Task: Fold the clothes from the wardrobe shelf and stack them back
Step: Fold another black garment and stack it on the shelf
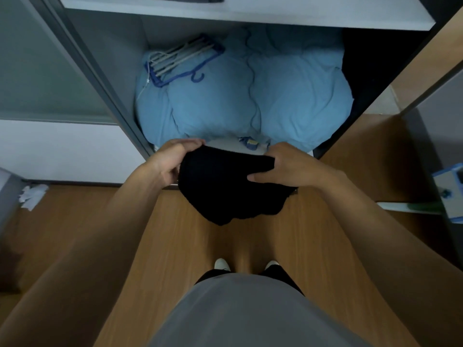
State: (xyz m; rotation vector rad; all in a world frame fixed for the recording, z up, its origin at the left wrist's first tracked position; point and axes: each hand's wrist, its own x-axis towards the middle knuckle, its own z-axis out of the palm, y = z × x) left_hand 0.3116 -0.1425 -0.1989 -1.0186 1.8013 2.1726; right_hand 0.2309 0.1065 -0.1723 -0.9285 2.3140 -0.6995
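Person stands facing an open wardrobe, looking down.

Black garment (225, 186): held in the air at centre frame, in front of the wardrobe's bottom compartment and above the wooden floor (175, 246). It is bunched, its upper edge stretched between the two hands and its lower part hanging loose toward 6 o'clock. Kind of garment not discernible; the fabric is too dark.

Left hand (172, 160): at the garment's 10 o'clock corner. Fingers curl over the top edge and grip the cloth.

Right hand (288, 166): at the garment's 2 o'clock corner. Thumb lies across the front face, pointing toward 9 o'clock, and the fingers wrap over the top edge. It holds the cloth firmly.

Both forearms are bare and reach in from 7 and 5 o'clock.

At 12 o'clock from the garment, pale blue bedding (288, 96) fills the bottom compartment in two bulging mounds. A bundle of hangers (180, 61), blue and pale, lies on the bedding at 11 o'clock. A white shelf (250, 16) spans the top of the frame above the bedding.

At 9 o'clock, crumpled white material (32, 195) lies on the floor near the wall. At 3 o'clock, a blue and white object (448, 189) is cut off by the frame edge.

At 6 o'clock are a grey shirt (250, 311) and two light shoe tips (221, 265).
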